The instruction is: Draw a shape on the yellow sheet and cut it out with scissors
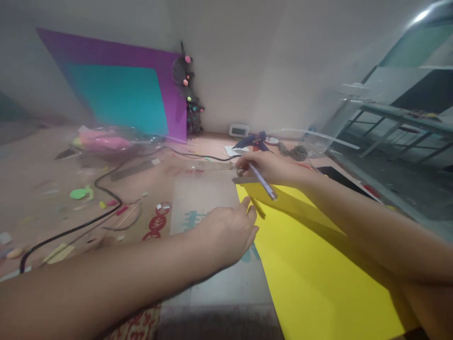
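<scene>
My right hand [260, 165] is closed, with a slim purplish-silver pen [264, 182] held between its fingers. The pen slants down toward me over the far end of a yellow sheet of paper [318, 264]. Those fingertips are bent down by the sheet's far left corner, and what they touch there is unclear. My left hand [230, 231] has curled fingers at the sheet's left edge. Whether they pinch the edge or only rest on it is hidden. Under the sheet lies a pale printed board [219, 293].
A blue glue gun [253, 140] and a small white digital clock [239, 130] stand by the wall. A black cord [102, 212] winds across the left among paper scraps. Purple [175, 94] and turquoise [123, 99] sheets lean behind a bagged pink item [104, 140]. Twine [297, 152] lies at the back.
</scene>
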